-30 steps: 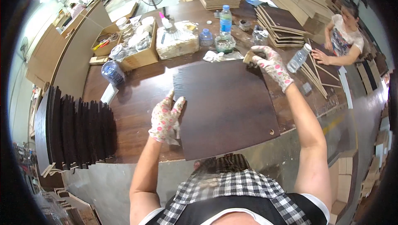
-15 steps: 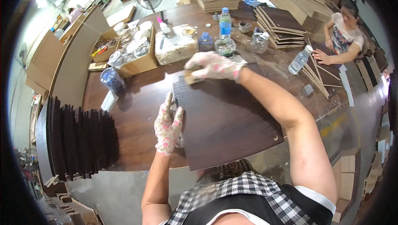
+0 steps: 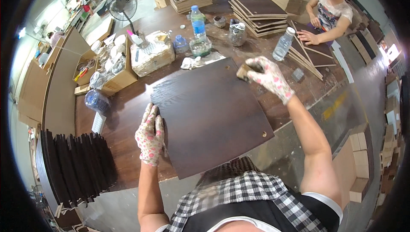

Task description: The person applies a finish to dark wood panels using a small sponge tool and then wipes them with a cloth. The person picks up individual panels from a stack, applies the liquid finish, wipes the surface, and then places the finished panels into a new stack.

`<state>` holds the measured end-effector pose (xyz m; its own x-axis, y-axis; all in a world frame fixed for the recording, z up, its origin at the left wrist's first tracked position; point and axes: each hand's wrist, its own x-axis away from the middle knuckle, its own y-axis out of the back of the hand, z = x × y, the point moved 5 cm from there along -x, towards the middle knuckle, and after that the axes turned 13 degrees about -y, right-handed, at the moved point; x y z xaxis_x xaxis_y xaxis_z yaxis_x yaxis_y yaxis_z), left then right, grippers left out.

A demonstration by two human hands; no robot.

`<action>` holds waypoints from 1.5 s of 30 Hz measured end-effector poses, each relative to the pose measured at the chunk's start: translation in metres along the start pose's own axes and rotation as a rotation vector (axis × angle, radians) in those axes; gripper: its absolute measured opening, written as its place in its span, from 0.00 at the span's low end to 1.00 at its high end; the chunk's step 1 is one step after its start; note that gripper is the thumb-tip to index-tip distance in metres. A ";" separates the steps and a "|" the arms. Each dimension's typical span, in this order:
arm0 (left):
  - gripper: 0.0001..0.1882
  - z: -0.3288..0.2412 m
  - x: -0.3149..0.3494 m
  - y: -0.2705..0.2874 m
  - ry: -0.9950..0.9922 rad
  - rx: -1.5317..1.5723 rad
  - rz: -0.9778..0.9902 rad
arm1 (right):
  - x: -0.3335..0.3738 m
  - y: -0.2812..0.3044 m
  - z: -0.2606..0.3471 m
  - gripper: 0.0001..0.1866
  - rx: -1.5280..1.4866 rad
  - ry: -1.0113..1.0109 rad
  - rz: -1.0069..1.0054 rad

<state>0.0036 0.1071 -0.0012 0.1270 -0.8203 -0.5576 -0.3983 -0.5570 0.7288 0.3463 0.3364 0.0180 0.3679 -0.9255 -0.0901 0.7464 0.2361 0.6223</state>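
A large dark brown wooden panel (image 3: 209, 112) lies flat on the workbench in front of me. My left hand (image 3: 150, 134), in a flowered glove, presses flat on the panel's left edge. My right hand (image 3: 268, 77), also gloved, grips a small brown sanding block (image 3: 243, 72) at the panel's far right corner. The block rests on the panel's surface near a small drilled hole.
Plastic water bottles (image 3: 197, 21) and jars stand beyond the panel with a crumpled rag (image 3: 193, 62) and cardboard boxes (image 3: 110, 74) of small parts. Dark panels stand on edge in a rack (image 3: 77, 163) at left. Another person (image 3: 329, 13) works on strips at the far right beside stacked boards (image 3: 258, 10).
My right hand has swept the block from the panel's far left corner across to its far right corner. The left hand stays on the left edge.
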 end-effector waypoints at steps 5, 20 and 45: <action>0.16 0.009 0.010 -0.003 0.009 0.029 -0.028 | 0.134 0.035 0.016 0.18 -0.047 -0.142 0.154; 0.17 0.012 0.008 -0.009 -0.028 -0.040 0.034 | 0.264 -0.094 0.074 0.32 0.107 0.018 -0.570; 0.16 0.018 0.009 -0.017 -0.122 0.058 -0.050 | 0.254 -0.055 0.072 0.20 0.284 0.011 -0.608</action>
<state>-0.0050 0.1114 -0.0258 0.0378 -0.7681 -0.6392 -0.4468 -0.5852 0.6767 0.3586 0.0674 0.0174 -0.0653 -0.8658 -0.4961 0.6478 -0.4149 0.6390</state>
